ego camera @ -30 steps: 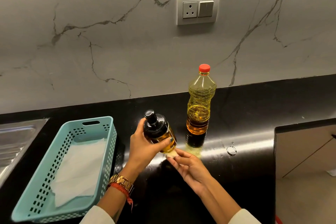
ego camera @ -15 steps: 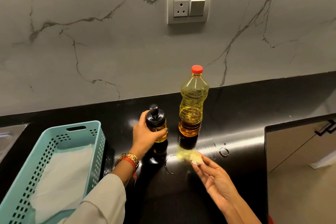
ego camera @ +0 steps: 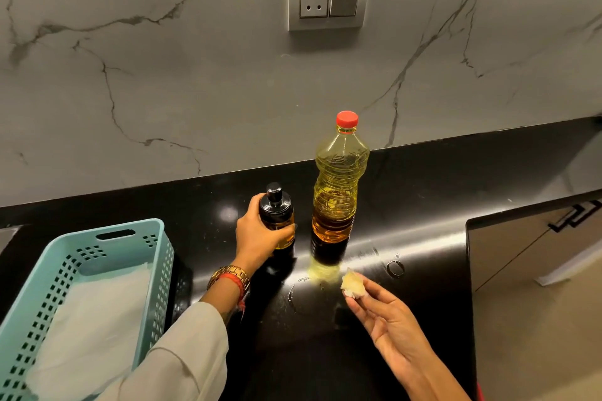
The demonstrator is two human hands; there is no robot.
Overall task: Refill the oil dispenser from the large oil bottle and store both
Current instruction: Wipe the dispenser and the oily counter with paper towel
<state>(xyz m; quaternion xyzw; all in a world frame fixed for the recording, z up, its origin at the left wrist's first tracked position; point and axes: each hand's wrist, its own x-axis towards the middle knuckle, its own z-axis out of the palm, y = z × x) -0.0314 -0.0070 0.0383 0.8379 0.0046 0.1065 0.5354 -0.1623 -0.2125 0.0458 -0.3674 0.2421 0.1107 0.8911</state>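
The oil dispenser (ego camera: 277, 215) now stands upright at frame centre on the black desk (ego camera: 407, 192), cap up, just left of the upright large oil bottle (ego camera: 338, 182); earlier it was tilted. The left hand (ego camera: 260, 234) fingers wrap it. The right hand (ego camera: 387, 316), drawn back lower right, pinches a crumpled tissue (ego camera: 353, 285).

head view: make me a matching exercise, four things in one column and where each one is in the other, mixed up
Things
1. oil dispenser
2. large oil bottle
3. crumpled wad
4. white paper

Places
A. lying inside the teal basket
B. pinched in the right hand
C. gripped by the left hand, on the black counter
D. standing free on the counter, red cap on

Pairs: 1-C, 2-D, 3-B, 4-A
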